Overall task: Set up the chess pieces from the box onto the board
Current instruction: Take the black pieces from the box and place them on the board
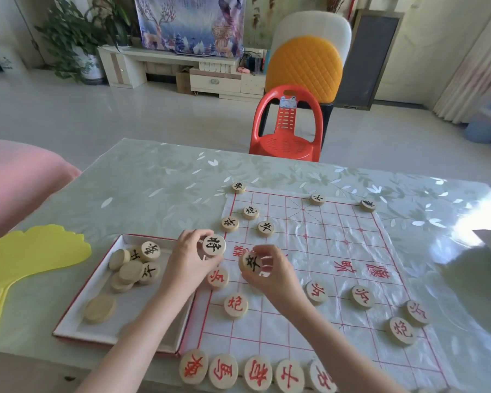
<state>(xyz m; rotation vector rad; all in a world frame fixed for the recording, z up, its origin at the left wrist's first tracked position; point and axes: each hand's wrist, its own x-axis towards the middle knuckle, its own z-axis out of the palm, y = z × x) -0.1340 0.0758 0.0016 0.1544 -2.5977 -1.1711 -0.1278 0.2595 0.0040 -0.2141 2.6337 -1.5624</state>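
Red-lettered round wooden pieces (258, 374) line the near edge of the white red-gridded sheet board (323, 245). Left hand (187, 263) pinches a black-lettered wooden disc (213, 245) over the board's left edge. Right hand (277, 275) pinches a second black-lettered disc (252, 262) just beside it, above the board. Leftover pale wooden discs (133, 268) sit piled in the shallow white red-rimmed box (142, 316), just left of the board.

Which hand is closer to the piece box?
Left. The left hand grips a black piece at the right edge of the box; the right hand pinches another black piece over the board, farther right.
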